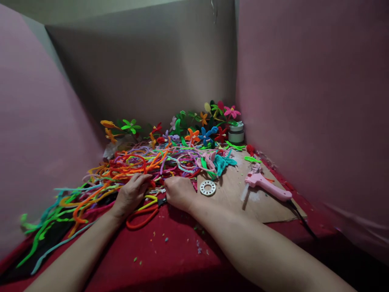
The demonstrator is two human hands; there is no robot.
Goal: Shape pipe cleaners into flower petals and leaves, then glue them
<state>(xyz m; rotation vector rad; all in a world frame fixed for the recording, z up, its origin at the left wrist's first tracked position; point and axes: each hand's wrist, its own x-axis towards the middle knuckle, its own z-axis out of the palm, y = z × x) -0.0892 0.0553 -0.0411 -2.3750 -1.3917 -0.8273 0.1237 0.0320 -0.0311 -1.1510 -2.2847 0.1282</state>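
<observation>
The 2 bare hands met near the centre of the frame, at the front edge of a tangled heap of fuzzy stems (130, 163). The left hand (133, 192) had its fingers bent, their tips touching a red-orange piece (151, 184) — whether they gripped it could not be told. The right hand (180, 192) lay just beside it, back upward and fingers curled under; what it grasped, if anything, was hidden.

Between the wrists lay a pair of scissors (153, 208), 1 handle yellow and 1 red-orange, blades out of sight. The heap spread from the centre toward the lower left, its green and pale blue ends trailing over a red cloth (170, 251) flecked with small scraps.

Right of centre, a flat brown board (226, 207) carried a white ring with holes (201, 187) and a pink glue gun (269, 188), whose dark cable (304, 222) ran toward the lower right. A turquoise bundle (224, 163) sat at the board's far left corner. Behind the heap stood a row of fuzzy flowers (193, 135) — orange, blue, red, green and pink — with a lidded jar (236, 134) at the right end.
</observation>
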